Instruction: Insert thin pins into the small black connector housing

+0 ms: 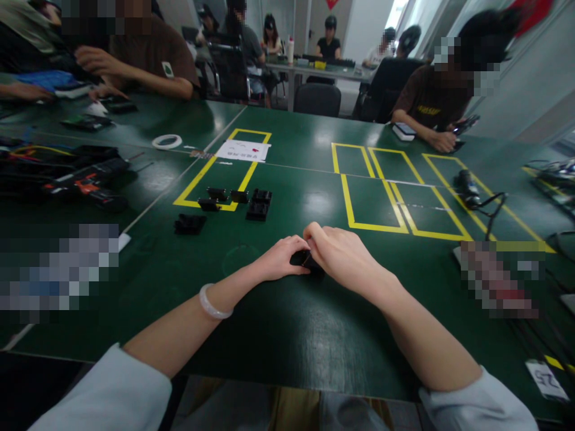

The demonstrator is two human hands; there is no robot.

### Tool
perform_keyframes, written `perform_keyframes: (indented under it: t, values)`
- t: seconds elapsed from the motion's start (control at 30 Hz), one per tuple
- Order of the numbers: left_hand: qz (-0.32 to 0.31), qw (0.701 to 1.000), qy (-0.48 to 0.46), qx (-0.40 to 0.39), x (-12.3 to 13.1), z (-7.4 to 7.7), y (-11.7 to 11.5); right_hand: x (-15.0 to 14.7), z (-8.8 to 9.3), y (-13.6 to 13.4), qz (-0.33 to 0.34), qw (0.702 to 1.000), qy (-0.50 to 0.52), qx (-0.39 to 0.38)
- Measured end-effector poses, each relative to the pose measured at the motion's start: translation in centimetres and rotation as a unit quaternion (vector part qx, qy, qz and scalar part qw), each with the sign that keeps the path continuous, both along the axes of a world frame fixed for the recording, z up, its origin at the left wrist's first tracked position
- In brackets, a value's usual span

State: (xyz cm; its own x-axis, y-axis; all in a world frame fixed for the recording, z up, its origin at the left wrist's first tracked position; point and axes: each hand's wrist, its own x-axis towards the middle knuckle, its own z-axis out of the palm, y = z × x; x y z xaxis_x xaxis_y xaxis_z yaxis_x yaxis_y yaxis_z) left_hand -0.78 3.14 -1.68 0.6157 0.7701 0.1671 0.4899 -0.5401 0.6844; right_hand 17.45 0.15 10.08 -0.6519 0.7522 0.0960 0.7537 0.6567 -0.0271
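Observation:
Both hands meet over the green table (287, 335). The fingers and thumb of my left hand (283, 258) grip a small black part (300, 258) from its left side. My right hand (339, 254) is bent over the same part, fingers curled in and touching it at the top right. Its fingertips are mostly hidden, and so is much of the part. Further left and beyond lie several similar black pieces: a low piece (189, 223), upright thin ones (217, 193), and a blocky pair of holders (259, 205).
Yellow tape outlines (377, 227) mark the table. A paper sheet (243, 150) and a tape roll (166, 142) lie further back. A power drill (101, 191) is among the tools on the left. On the right stand a black device (467, 187) and cables. Other people sit around the tables.

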Motion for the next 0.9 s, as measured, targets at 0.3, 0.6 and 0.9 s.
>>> perform_keyframes:
  t: [0.3, 0.6, 0.9]
  values:
    - [0.001, 1.000, 0.019, 0.001, -0.11, 0.28, -0.09, -0.14, -0.17, 0.09, -0.035, 0.999, -0.027, 0.018]
    - [-0.006, 1.000, 0.007, 0.007, -0.07, 0.06, -0.01, 0.20, 0.30, -0.15, -0.010, 1.000, 0.006, -0.013]
    - [0.001, 1.000, 0.009, -0.001, -0.04, 0.29, -0.10, -0.11, -0.34, 0.18, -0.041, 0.999, -0.025, 0.018]
